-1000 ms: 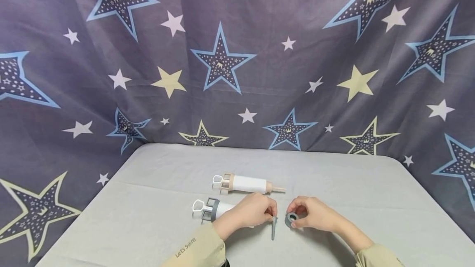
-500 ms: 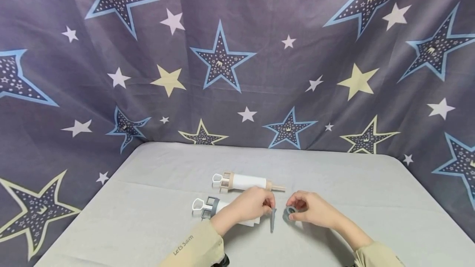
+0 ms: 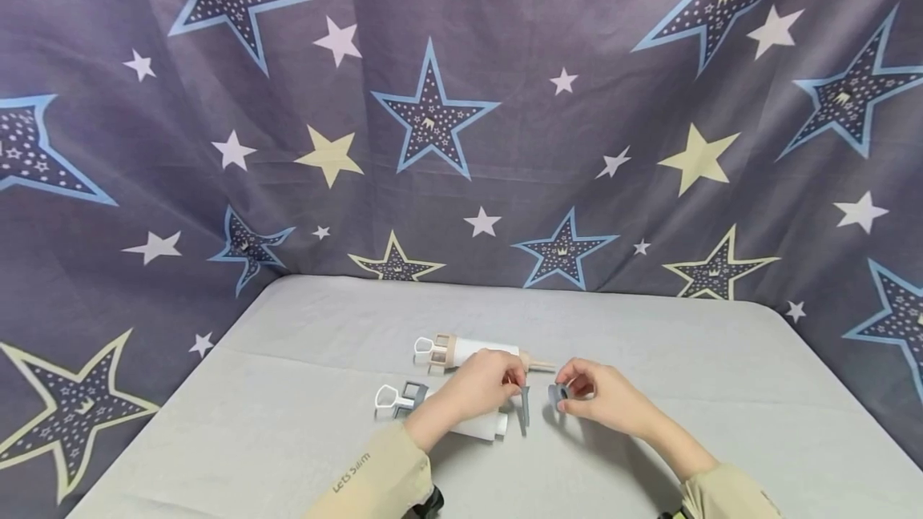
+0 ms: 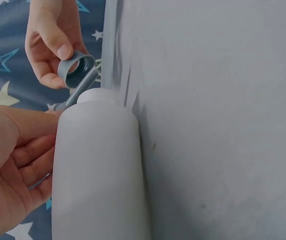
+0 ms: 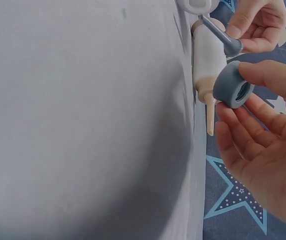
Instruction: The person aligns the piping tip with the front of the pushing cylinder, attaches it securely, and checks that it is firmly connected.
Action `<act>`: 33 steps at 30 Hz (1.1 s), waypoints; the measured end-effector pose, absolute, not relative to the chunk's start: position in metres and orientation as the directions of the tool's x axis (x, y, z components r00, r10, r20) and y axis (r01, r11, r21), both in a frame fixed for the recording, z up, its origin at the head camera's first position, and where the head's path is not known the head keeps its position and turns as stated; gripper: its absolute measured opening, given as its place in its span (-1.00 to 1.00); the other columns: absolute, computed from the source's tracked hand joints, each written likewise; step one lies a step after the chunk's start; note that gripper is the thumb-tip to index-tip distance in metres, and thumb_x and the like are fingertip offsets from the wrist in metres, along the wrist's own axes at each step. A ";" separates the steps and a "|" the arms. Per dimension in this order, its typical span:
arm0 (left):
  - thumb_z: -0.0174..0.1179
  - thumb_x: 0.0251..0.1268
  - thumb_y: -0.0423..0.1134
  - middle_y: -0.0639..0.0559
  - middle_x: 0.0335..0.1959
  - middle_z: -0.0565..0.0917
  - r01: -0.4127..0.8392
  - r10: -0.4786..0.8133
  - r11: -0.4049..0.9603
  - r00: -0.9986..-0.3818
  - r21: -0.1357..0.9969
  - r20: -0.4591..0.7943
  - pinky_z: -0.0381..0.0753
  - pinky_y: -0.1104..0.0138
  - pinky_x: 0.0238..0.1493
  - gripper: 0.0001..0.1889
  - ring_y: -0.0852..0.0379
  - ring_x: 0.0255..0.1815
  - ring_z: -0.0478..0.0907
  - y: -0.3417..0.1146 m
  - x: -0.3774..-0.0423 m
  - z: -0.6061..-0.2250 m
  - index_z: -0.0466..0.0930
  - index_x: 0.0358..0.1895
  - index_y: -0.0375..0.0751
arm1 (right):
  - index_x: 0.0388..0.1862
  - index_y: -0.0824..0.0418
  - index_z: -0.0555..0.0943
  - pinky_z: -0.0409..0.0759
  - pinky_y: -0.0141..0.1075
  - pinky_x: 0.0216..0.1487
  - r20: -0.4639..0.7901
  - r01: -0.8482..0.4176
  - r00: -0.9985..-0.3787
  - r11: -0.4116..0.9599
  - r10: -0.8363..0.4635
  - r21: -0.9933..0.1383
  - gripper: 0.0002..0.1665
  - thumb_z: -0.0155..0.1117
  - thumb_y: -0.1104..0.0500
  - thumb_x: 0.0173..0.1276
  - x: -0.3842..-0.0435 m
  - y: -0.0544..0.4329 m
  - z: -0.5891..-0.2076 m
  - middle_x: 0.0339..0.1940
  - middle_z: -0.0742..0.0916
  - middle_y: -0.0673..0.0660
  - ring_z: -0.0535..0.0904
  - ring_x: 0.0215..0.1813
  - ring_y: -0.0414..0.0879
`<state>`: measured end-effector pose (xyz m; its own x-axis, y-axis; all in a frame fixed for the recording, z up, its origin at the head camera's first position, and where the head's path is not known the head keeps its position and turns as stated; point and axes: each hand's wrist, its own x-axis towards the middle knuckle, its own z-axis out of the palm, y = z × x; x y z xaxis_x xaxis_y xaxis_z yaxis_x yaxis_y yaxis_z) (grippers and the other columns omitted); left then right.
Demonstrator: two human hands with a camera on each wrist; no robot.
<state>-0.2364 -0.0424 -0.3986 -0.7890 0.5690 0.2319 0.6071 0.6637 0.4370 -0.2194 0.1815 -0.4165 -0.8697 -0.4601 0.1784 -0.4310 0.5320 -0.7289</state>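
Gray nozzle [image 5: 223, 36] and threaded ring [image 5: 227, 85] held near each other, apart, above the bench [image 3: 685, 375]

The left hand [image 3: 483, 387] pinches the slim, tapered nozzle by its flared end, the narrow tip pointing down and back. The right hand [image 3: 602, 399] pinches the ring by its wall between thumb and fingertips, its other fingers loosely bent and its bore uncovered.

Both pieces look like light, stiff plastic. The nozzle probably offers little to hold along its smooth shaft, so the flared end seems the surer grip; the ring should sit securely by its outer wall, away from the thread. Neither looks especially fragile.

Just left of the nozzle, a gray-trimmed dispenser [image 3: 472, 427] lies on the bench, its white barrel partly covered by the left hand and wrist. Beyond it lies a beige-trimmed dispenser [image 3: 476, 352], also partly covered.

The head view renders the nozzle as two thin gray slivers, hard to separate. The thread's depth cannot be read, and the left-wrist view cuts off the barrel's rear.
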 end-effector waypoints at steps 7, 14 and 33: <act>0.27 0.00 -0.31 0.24 -0.60 0.56 0.558 0.443 0.700 -0.829 0.447 0.341 0.38 0.54 -0.49 -0.90 0.40 -0.57 0.41 -0.047 -0.242 -0.396 0.57 -0.52 0.00 | -0.17 0.27 0.53 0.55 -0.33 -0.23 0.209 -0.440 -0.872 0.520 -0.443 -0.733 -0.62 0.37 0.20 0.01 -0.223 0.178 -0.416 -0.31 0.62 0.04 0.56 -0.31 -0.23; 0.27 -0.04 -0.31 0.18 -0.55 0.62 0.522 0.326 0.726 -0.835 0.448 0.444 0.41 0.49 -0.45 -0.94 0.30 -0.54 0.50 -0.049 -0.245 -0.392 0.60 -0.50 -0.05 | -0.09 0.37 0.55 0.57 -0.29 -0.16 0.234 -0.459 -0.863 0.501 -0.449 -0.733 -0.57 0.33 0.26 0.02 -0.224 0.174 -0.414 -0.28 0.63 0.09 0.58 -0.27 -0.20; 0.24 -0.04 -0.27 0.11 -0.51 0.61 0.497 0.161 0.716 -0.801 0.491 0.576 0.45 0.38 -0.35 -0.99 0.21 -0.44 0.51 -0.040 -0.239 -0.383 0.61 -0.49 -0.06 | -0.11 0.39 0.50 0.54 -0.11 -0.04 0.236 -0.373 -0.908 0.411 -0.347 -0.832 -0.61 0.31 0.36 0.02 -0.222 0.149 -0.397 -0.18 0.63 0.26 0.60 -0.14 0.08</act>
